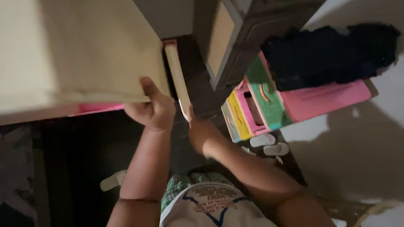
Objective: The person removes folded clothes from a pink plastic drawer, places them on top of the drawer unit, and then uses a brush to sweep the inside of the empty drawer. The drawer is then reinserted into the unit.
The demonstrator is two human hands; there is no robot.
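The left hand (153, 110) grips the lower edge of a large pale board (84, 54), thumb pressed up against its face and fingers curled beneath, so it is closed on the board. The right hand (198, 128) reaches to the narrow pale strip (177, 77) that stands on edge just beside the board's right side; its fingers are hidden behind the strip, so I cannot tell whether it pinches or only steadies it. The board fills the upper left of the view, tilted, with a pink edge (99, 108) showing just under it. To the right of the board stands a dark cabinet (235, 42), and beyond that a pink and green toy house (269, 105) lies under a dark cloth (332, 52). Small white pieces (269, 145) lie on the floor near the toy house. The work in hand looks like lifting or shifting the board; judging from the grip, any further move calls for both hands bearing the weight evenly while keeping the strip from slipping.
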